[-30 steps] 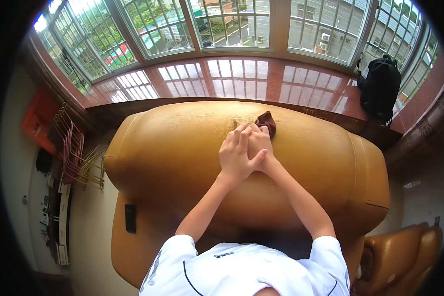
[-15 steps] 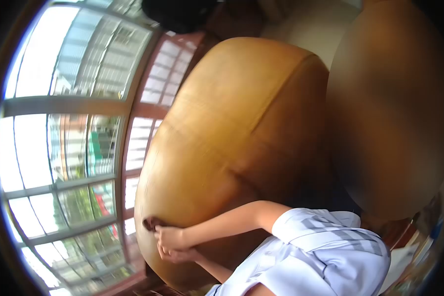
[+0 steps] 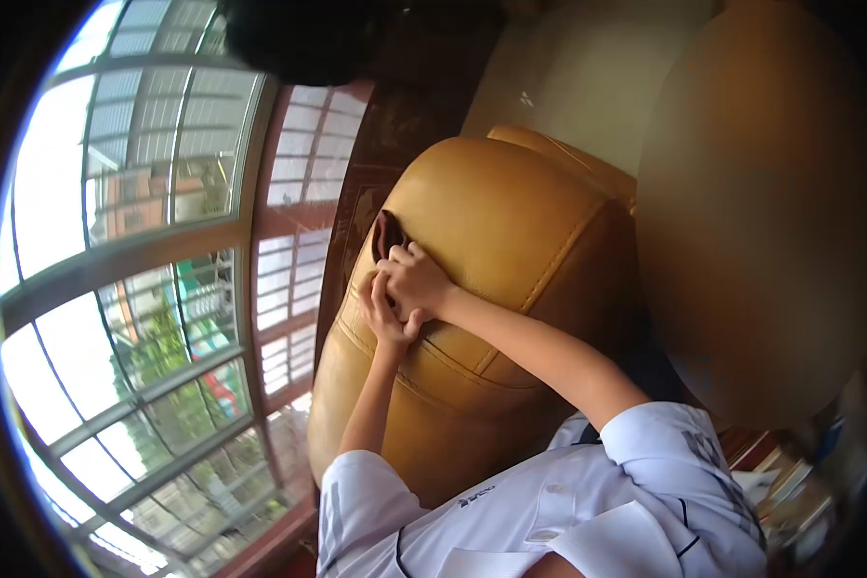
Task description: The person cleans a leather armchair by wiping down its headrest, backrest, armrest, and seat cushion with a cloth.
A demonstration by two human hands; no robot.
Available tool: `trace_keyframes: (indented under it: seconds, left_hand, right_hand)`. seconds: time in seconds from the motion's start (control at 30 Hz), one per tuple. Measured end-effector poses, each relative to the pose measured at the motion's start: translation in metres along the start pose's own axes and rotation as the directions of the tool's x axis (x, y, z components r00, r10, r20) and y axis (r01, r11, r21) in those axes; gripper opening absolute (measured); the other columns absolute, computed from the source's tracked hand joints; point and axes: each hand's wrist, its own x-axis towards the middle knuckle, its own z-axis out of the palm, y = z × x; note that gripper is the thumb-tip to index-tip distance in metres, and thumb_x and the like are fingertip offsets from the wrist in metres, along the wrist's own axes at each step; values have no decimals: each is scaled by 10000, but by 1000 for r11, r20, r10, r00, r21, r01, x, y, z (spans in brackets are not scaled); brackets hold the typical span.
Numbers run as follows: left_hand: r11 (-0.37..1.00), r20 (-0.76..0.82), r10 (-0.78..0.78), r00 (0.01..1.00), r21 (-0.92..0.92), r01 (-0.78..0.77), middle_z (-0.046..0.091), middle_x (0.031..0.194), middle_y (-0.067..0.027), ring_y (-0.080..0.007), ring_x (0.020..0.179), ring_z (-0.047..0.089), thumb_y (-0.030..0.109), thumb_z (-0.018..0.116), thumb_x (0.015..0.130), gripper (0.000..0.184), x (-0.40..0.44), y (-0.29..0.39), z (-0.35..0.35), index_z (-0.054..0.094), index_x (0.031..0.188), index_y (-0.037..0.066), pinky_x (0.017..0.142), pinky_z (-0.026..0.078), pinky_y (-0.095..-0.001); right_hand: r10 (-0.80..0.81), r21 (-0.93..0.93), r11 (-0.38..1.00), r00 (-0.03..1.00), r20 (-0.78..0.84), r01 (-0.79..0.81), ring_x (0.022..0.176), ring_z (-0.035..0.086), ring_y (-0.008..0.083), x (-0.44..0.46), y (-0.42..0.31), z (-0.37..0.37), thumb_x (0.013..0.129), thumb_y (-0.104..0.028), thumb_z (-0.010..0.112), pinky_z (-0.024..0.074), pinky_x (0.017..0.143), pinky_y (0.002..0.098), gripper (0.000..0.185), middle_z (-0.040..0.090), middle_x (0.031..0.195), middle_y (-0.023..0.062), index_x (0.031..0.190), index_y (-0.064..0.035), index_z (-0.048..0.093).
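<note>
A dark brown folded piece (image 3: 385, 233), perhaps leather or cloth, sticks up beyond my fingers against the tan leather sofa (image 3: 491, 217). My right hand (image 3: 420, 281) has its fingers curled over the lower part of this piece. Just below and to the left, my left hand (image 3: 389, 310) is pressed close to the right one, its fingers bent around the piece's lower end. Most of what lies between the two hands is hidden by the fingers. Both forearms reach across the stitched seams of the sofa.
Barred windows (image 3: 116, 279) run along the left, with a red-brown frame (image 3: 294, 222) beside the sofa. A dark round shape (image 3: 299, 39) is at the top. A large blurred brown shape (image 3: 761, 222) covers the right. Cluttered items (image 3: 785, 491) sit at lower right.
My view has shifted. Both hands, with the dark brown piece, now appear higher and farther right in view, over a stitched part of the sofa. More of my left arm shows.
</note>
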Motion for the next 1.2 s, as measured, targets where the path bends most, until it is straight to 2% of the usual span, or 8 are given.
trace_keyframes:
  seconds: [0.33,0.47,0.53,0.63,0.8,1.0,1.07,1.2]
  left_hand:
    - [997,-316,-4,949,69,27,551,907,-128,-276,882,534,533,514,696,591,-15,-13,6,505,1093,95,742,432,-374]
    - [946,-178,-324,929,-83,314,615,819,-116,-281,856,569,576,431,704,560,-3,10,-12,595,939,95,760,442,-350]
    - [915,-210,-396,894,-2,404,620,862,-134,-265,851,576,569,395,713,544,-31,48,-23,597,910,104,746,437,-360]
    - [988,-242,-51,969,127,84,590,802,-113,-273,875,545,526,484,740,536,-197,95,-118,558,927,30,770,410,-355]
    - [690,-442,-350,826,475,547,461,1172,-65,-236,1073,418,437,553,735,558,-453,85,-220,456,1181,115,874,355,-363]
    - [48,-704,-680,203,233,971,404,1264,-110,-287,1142,375,392,484,805,541,-738,66,-239,366,1262,126,938,309,-405]
    - [-327,-373,-868,-327,-65,943,416,1248,-142,-312,1132,384,429,451,816,573,-799,114,-221,346,1274,102,929,313,-422]
    - [-736,24,-614,-789,-377,562,331,1311,-164,-329,1230,259,520,394,810,681,-894,219,-111,289,1288,46,992,216,-464]
  right_hand:
    - [17,202,979,994,109,-39,710,567,327,13,2,23,602,-295,686,439,631,399,331,583,721,164,784,-40,582]
    - [23,-124,992,979,203,2,629,563,140,26,11,-4,749,-226,575,460,610,286,257,603,730,74,861,5,568]
    - [-39,307,951,965,257,-43,645,547,142,11,55,-7,801,-213,502,459,620,278,235,582,748,46,870,2,570]
    - [-135,90,987,990,29,132,662,526,224,-128,-174,4,740,-203,562,424,637,320,169,543,739,68,797,-45,549]
    - [-667,-216,702,733,134,678,721,484,242,-222,-369,117,655,-342,637,393,616,376,238,502,714,14,685,-125,541]
    - [-547,-406,636,755,362,656,769,514,266,-257,-469,156,649,-519,609,408,626,413,449,543,791,48,815,-104,574]
    - [-552,-399,601,721,419,692,788,521,260,-254,-482,153,653,-527,602,409,626,421,462,553,814,40,860,-115,585]
    - [-493,-358,636,717,492,683,784,530,236,-251,-501,159,640,-519,623,401,646,411,432,583,815,20,835,-133,630]
